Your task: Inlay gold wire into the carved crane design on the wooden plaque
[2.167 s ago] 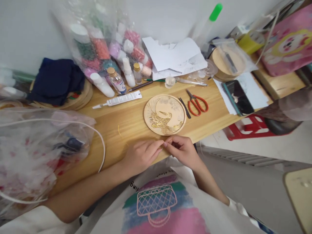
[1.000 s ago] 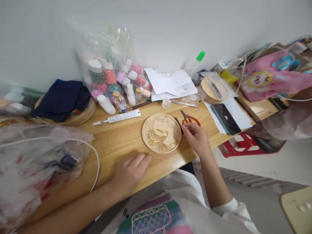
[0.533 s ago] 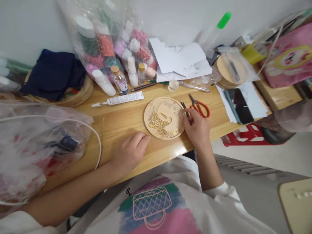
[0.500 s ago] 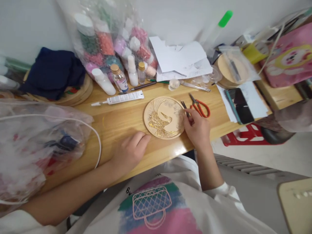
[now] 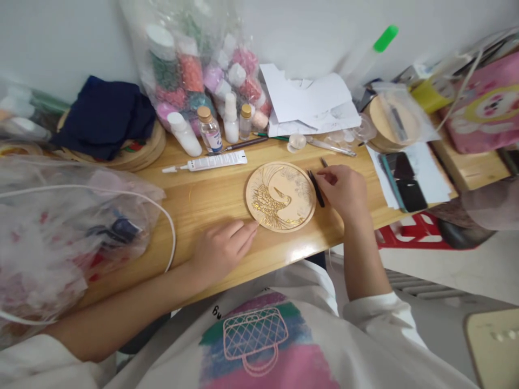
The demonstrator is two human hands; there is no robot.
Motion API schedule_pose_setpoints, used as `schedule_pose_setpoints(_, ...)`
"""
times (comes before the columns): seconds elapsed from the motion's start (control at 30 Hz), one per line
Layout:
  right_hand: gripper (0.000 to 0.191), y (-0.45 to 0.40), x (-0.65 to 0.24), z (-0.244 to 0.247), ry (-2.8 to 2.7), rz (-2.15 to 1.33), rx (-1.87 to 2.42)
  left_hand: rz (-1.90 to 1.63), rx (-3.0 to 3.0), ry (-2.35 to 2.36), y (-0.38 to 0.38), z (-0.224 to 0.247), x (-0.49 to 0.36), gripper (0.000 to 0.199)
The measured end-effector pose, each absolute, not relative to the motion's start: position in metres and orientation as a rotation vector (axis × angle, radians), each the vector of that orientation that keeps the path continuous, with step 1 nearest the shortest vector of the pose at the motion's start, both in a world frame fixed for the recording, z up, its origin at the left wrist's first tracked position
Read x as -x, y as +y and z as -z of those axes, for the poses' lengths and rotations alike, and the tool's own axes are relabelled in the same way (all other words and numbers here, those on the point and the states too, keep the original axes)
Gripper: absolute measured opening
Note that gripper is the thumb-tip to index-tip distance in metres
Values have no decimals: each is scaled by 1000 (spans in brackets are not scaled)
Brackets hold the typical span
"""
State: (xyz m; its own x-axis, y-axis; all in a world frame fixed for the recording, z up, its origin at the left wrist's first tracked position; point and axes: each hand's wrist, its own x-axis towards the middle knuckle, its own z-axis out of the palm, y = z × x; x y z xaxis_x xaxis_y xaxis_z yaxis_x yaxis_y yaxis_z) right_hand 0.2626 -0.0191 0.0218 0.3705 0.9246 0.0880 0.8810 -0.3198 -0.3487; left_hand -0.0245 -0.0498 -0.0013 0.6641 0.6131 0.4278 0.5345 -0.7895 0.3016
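Note:
A round wooden plaque [image 5: 298,186] with a crane outlined in gold lies flat on the table. At its lower left edge, my left hand [image 5: 227,246] rests with thumb and forefinger pinched; whatever is between them is too fine to name. Black tweezers [image 5: 317,189] lie just right of the plaque. My right hand [image 5: 344,192] is closed over the orange-handled snips [image 5: 323,161]; only their tip shows past the fingers, and the handles are hidden under the hand.
Behind the plaque lie a white glue tube [image 5: 217,160], small bottles [image 5: 210,129] and white papers [image 5: 310,102]. A phone [image 5: 405,181] is at the right. On the left are a plastic bag [image 5: 60,243], a white cable [image 5: 172,232] and dark blue cloth [image 5: 107,116].
My right hand has let go of the tweezers and moved right, over the snips. The left fingertips have straightened slightly beside the plaque. The view has shifted a little left.

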Motion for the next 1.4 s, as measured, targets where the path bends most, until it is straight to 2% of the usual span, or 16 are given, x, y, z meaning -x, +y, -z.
schedule_pose_setpoints(0.37, 17, -12, -260, -30, -1583, -282, 2315, -792, -2776, 883, -48, 0, 25, 23)
schedule_pose_setpoints(0.57, 20, -24, -253, -28, -1519, -172, 2196, -747, -2767, 886, -48, 0, 25, 26)
schedule_pose_setpoints(0.83, 16, -62, -224, -10, -1568, 31, 1823, -694, -2725, 877, -48, -2, 28, 25)
schedule_pose_setpoints(1.0, 12, -65, -234, 7, -1503, 209, 1810, -687, -2739, 883, -49, -2, 28, 25)
schedule_pose_setpoints(1.4, 14, -67, -235, 4, -1424, 85, 1850, -701, -2732, 874, -51, -1, 28, 28)
